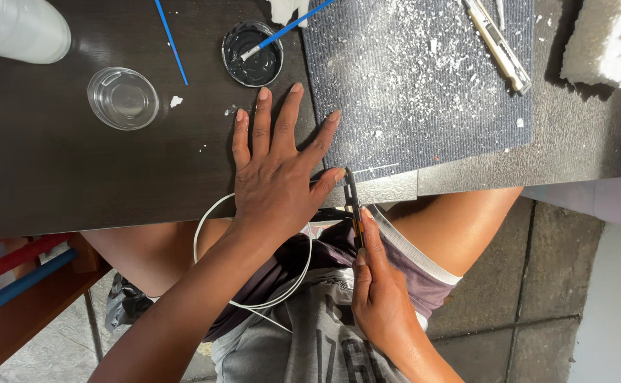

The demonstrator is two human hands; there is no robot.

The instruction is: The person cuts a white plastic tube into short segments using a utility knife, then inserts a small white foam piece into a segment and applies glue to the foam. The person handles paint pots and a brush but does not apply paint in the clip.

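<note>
Right hand (380, 291), nearest us, has its grip closed on a utility knife (354, 206), blade at the desk (76, 177) edge; left hand (278, 167) presses flat, gripping nothing (thumb beside blade). White wire (207, 220) loops below.

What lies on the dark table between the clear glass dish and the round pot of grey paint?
In the head view, a thin blue stick and a white crumb lie between clear glass dish and paint pot.

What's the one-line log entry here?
left hand: flat, pinning white wire loop | right hand: gripping utility knife at table edge
</note>
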